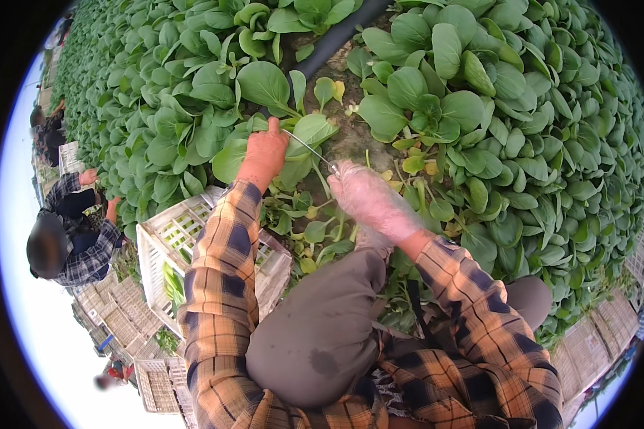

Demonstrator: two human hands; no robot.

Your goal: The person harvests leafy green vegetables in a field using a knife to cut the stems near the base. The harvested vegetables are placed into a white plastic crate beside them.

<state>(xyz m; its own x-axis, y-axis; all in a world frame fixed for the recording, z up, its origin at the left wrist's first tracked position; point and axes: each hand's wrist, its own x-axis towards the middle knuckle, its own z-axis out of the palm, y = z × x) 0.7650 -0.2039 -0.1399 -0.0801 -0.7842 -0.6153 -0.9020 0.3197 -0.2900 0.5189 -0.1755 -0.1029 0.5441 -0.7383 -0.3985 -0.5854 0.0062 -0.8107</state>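
Note:
My bare left hand (265, 153) grips a leafy bok choy plant (311, 128) low among its leaves, with my fingertips partly hidden by the foliage. In a clear plastic glove, my right hand (370, 201) is closed around the handle end of a thin metal tool (307, 145). The slender shaft slants up and left, and its far end meets the leaves beside my left hand. Trimmed stalks and small leaves (322, 230) lie or stand on the soil below. A rooted bok choy (421, 110) grows just right of the held one.
A white plastic crate (158, 238) holding greens stands left of my knee (311, 332). Dense bok choy rows (520, 107) grow on both sides. A dark hose (343, 37) runs along the soil ahead. Another person (86, 236) crouches at left; more crates (158, 386) lie behind.

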